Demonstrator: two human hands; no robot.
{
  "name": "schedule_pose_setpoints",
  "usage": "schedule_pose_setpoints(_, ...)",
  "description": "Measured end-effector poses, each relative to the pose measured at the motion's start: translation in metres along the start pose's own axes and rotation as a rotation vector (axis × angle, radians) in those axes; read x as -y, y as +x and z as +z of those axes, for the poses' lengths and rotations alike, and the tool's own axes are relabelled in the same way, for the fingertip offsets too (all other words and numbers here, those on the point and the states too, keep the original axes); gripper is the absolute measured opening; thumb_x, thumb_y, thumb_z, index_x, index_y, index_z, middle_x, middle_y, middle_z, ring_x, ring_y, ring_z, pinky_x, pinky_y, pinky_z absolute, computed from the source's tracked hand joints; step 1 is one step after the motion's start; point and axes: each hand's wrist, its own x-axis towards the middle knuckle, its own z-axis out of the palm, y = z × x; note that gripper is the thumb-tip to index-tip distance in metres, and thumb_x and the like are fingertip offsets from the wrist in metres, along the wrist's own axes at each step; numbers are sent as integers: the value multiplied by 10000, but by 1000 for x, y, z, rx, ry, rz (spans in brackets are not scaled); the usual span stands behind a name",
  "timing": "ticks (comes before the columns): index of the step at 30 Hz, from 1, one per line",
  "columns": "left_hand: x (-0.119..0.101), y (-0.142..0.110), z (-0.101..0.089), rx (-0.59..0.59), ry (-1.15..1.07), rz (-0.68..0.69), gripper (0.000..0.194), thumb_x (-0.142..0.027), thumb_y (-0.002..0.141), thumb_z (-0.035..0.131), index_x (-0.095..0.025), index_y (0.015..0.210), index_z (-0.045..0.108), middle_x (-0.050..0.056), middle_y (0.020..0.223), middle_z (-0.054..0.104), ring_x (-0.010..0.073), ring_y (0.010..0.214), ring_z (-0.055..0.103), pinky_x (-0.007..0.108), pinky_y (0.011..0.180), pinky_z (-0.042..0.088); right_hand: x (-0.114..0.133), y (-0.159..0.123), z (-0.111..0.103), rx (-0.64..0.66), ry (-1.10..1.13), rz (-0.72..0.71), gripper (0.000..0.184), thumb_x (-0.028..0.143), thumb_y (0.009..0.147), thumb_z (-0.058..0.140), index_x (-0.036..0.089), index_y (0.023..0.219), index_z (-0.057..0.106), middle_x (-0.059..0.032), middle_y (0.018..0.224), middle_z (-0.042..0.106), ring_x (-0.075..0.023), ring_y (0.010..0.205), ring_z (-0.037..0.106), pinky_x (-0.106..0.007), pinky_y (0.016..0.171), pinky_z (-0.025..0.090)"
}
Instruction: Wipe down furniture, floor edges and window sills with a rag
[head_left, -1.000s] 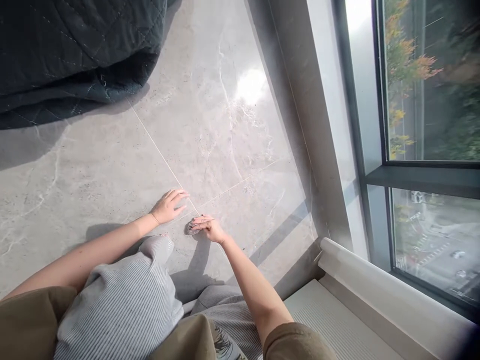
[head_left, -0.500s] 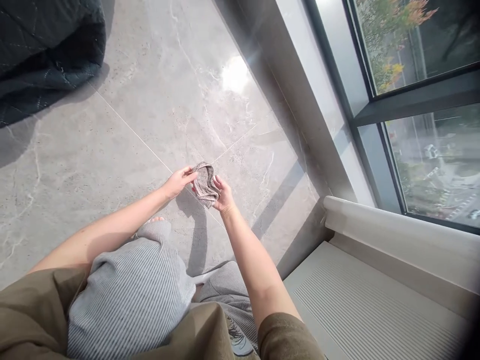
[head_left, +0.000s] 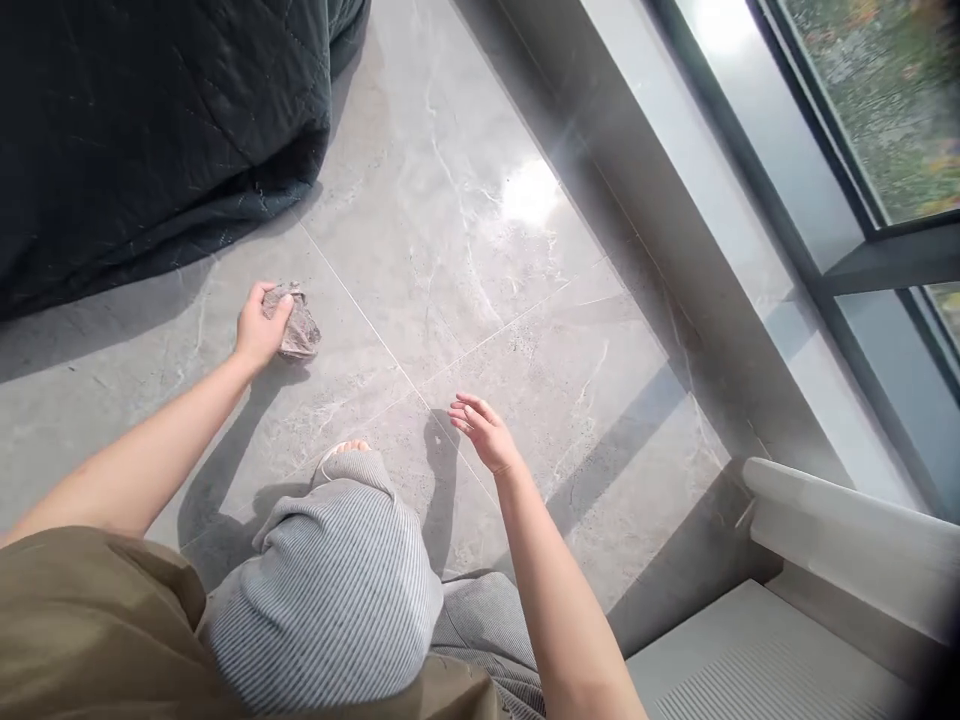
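Observation:
A crumpled grey-brown cloth (head_left: 301, 330), folded into a small wad, is gripped in my left hand (head_left: 259, 330), thumb on top of it. It hangs above the tiled floor on the left, near the dark quilted cover. My right hand (head_left: 481, 432) is apart from the cloth, over the middle of the floor. Its fingers are stretched out and loosely bent, with nothing in them.
The dark quilted cover (head_left: 165, 130) drapes down at the upper left. Grey marble-look tiles (head_left: 450, 300) make up the floor. Along the right run a window frame (head_left: 787, 200), a white roll-like edge (head_left: 847, 540) and a ribbed grey panel (head_left: 780, 660).
My right hand has let go of the cloth. My left hand has carried it leftward toward the dark cover. The whole view has turned to the left.

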Motion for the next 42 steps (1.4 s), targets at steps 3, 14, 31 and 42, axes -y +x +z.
schedule_pose_setpoints(3,29,56,-31,-167,339,2,388,-388,863,652,-120,1129,565,55,1087,663,216,1081,585,411,1041,409,-10,2,-12,-109,-7,26,487,481,555,867,235,947,714,-41,959,693,-189,900,667,-335,858,517)
schedule_pose_setpoints(14,77,64,30,106,509,278,662,-549,952,356,-125,1439,501,117,1581,370,293,1501,201,460,1199,146,-5,16,-35,-512,41,-111,374,374,547,821,200,849,684,-4,794,671,-139,743,643,-282,720,514)
schedule_pose_setpoints(31,-4,-104,162,813,-89,746,392,-156,960,405,-220,1233,680,69,1244,700,196,1227,605,424,1076,471,25,46,-85,-835,-568,-365,478,256,780,414,173,1220,581,-142,1323,593,-233,1236,550,-441,1080,424)
schedule_pose_setpoints(42,-94,198,239,396,144,486,812,-755,788,515,-155,1333,568,18,1488,508,226,1449,320,416,1206,176,1,62,-137,-741,-928,-90,760,409,891,338,219,1581,83,-135,1669,15,-334,1540,-41,-739,1122,43)
